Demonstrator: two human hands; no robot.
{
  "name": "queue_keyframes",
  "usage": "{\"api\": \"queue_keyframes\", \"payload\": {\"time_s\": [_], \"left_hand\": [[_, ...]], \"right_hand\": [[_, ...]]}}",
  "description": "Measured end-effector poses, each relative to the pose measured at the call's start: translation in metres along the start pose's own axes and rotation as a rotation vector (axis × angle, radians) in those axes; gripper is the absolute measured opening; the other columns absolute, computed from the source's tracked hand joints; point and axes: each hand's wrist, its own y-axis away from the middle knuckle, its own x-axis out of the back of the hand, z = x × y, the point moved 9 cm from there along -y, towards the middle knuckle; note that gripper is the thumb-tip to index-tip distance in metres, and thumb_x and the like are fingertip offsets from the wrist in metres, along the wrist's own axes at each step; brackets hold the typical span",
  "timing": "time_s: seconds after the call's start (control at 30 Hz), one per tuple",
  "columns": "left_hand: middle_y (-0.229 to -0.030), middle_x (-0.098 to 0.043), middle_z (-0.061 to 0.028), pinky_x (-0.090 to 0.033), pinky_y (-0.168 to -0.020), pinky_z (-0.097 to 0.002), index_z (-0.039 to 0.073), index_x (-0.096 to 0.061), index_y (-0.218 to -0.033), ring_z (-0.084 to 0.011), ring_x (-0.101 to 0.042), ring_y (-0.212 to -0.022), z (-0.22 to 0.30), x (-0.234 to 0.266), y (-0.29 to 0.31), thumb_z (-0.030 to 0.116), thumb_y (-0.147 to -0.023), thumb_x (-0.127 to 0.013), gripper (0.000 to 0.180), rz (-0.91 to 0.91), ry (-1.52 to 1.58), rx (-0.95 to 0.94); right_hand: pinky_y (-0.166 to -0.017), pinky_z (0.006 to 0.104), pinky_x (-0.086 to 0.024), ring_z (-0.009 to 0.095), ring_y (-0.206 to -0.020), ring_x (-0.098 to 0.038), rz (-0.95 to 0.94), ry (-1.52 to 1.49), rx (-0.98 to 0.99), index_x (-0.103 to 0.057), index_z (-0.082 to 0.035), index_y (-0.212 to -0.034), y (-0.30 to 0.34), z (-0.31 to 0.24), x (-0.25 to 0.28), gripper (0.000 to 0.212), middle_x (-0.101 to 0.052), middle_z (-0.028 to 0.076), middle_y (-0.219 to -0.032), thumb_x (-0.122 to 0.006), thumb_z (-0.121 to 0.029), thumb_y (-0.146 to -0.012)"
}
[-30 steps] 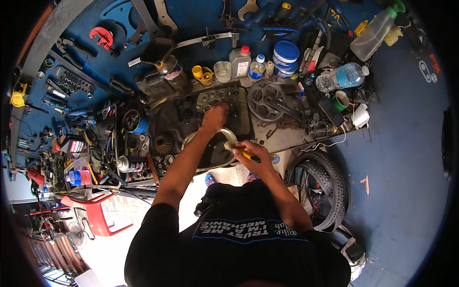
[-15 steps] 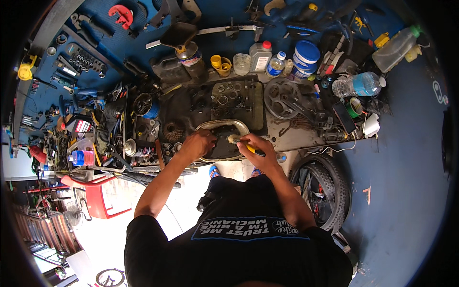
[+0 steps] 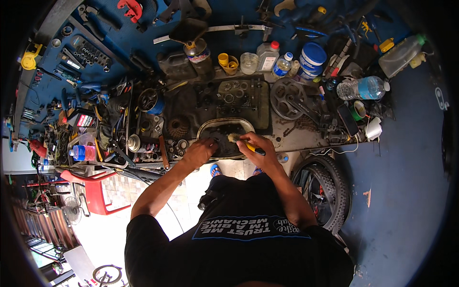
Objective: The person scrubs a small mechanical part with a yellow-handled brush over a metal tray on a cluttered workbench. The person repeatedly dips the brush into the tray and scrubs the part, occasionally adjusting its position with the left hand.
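A metal-rimmed pan (image 3: pixel 203 130) with a dark inside sits at the bench's near edge, between my hands. In my right hand (image 3: pixel 260 146) is a paintbrush (image 3: pixel 256 149) with a yellow and black handle, its pale bristles pointing left over the pan. My left hand (image 3: pixel 201 151) is at the pan's left side, fingers curled down into it; whatever they hold is dark and too hidden to name. Behind the pan lies a dark mat (image 3: pixel 196 107) with small metal rings and parts (image 3: pixel 229 97). A rusty cassette of sprockets (image 3: pixel 178 127) stands to the left of the pan.
A crankset (image 3: pixel 288 99) and a chain (image 3: pixel 301 123) lie to the right. Bottles and a blue-white tub (image 3: pixel 311 58) line the back. A spray can (image 3: pixel 134 143) and a brown-handled tool (image 3: pixel 163 152) lie left. Tyres (image 3: pixel 330 191) stand below the bench's right end.
My left hand has dropped lower and a little left, its fingers now down in the pan. The brush stays in my right hand, almost in place. The view has shifted slightly.
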Motion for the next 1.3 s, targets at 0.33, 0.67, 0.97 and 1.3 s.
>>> {"api": "queue_keyframes", "payload": {"time_s": [0.33, 0.67, 0.97, 1.3], "left_hand": [[-0.113, -0.075, -0.0114, -0.061, -0.097, -0.0413, 0.009, -0.075, -0.111, -0.0298, -0.074, -0.115, 0.004, -0.001, -0.001, 0.013, -0.093, -0.066, 0.021, 0.049, -0.098, -0.057], [-0.116, -0.076, -0.0117, -0.053, -0.108, -0.0460, 0.009, -0.078, -0.115, -0.0321, -0.070, -0.121, -0.004, 0.004, -0.008, 0.017, -0.095, -0.064, 0.026, 0.026, -0.211, -0.028], [-0.117, -0.077, -0.0059, -0.048, -0.115, -0.0460, 0.015, -0.080, -0.112, -0.0289, -0.066, -0.129, -0.003, 0.009, -0.009, 0.019, -0.095, -0.064, 0.023, -0.054, -0.339, -0.027], [-0.117, -0.077, -0.0046, -0.044, -0.120, -0.0510, 0.017, -0.079, -0.119, -0.0294, -0.064, -0.132, 0.006, 0.000, 0.003, 0.018, -0.096, -0.065, 0.027, -0.077, -0.411, -0.045]], "right_hand": [[-0.073, 0.0288, -0.054, 0.011, -0.079, -0.073, -0.006, -0.009, 0.006, -0.074, -0.002, -0.116, 0.000, -0.005, 0.003, 0.023, -0.077, 0.010, -0.085, -0.081, -0.019, -0.104], [-0.072, 0.0296, -0.055, 0.012, -0.077, -0.074, -0.024, 0.044, -0.028, -0.075, -0.003, -0.116, -0.001, -0.001, 0.001, 0.025, -0.078, 0.010, -0.084, -0.082, -0.022, -0.103], [-0.076, 0.0302, -0.058, 0.016, -0.083, -0.080, -0.009, 0.059, -0.018, -0.075, -0.003, -0.116, 0.001, 0.002, 0.002, 0.026, -0.081, 0.013, -0.090, -0.083, -0.023, -0.102], [-0.075, 0.0299, -0.057, 0.015, -0.082, -0.079, -0.020, 0.032, -0.036, -0.075, -0.002, -0.116, 0.009, -0.001, 0.002, 0.026, -0.080, 0.012, -0.089, -0.083, -0.023, -0.102]]}}
